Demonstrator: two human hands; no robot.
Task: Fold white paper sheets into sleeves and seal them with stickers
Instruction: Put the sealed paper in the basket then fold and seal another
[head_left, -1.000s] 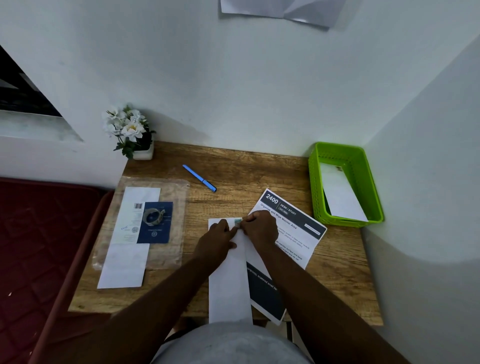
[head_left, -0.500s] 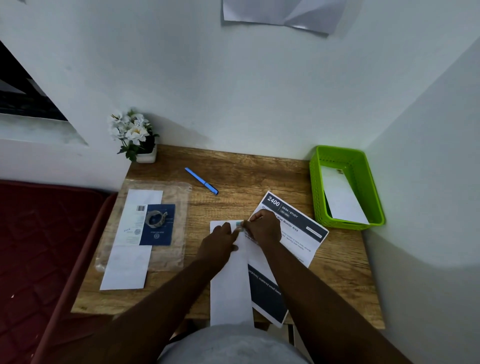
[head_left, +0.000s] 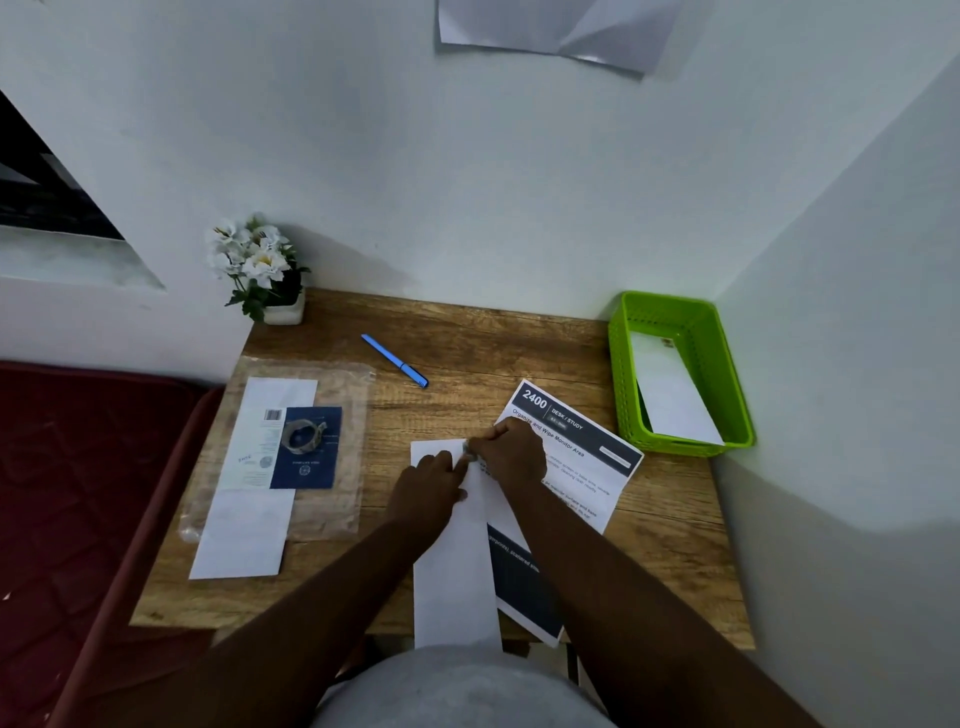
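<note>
- Where the wooden desk (head_left: 467, 332) meets the person's lap, a folded white paper sleeve (head_left: 452, 571) lies as a long narrow strip, its near end hanging over the desk edge and its far end under the two hands.
- A small greyish sticker (head_left: 470, 451) sits at the sleeve's far right corner, too small to make out in detail.
- The right hand (head_left: 511, 457) has its fingers curled down onto that sticker, pinching or pressing it at the sleeve's edge.
- The left hand (head_left: 428, 486) rests on the sleeve just left of the sticker, its fingers bent and touching the paper.
- The sleeve overlaps a printed instruction sheet (head_left: 571, 467) on its right.
- A green basket (head_left: 727, 384) at the far right holds another white sleeve (head_left: 675, 395).
- A blue pen (head_left: 395, 359) lies beyond the hands.
</note>
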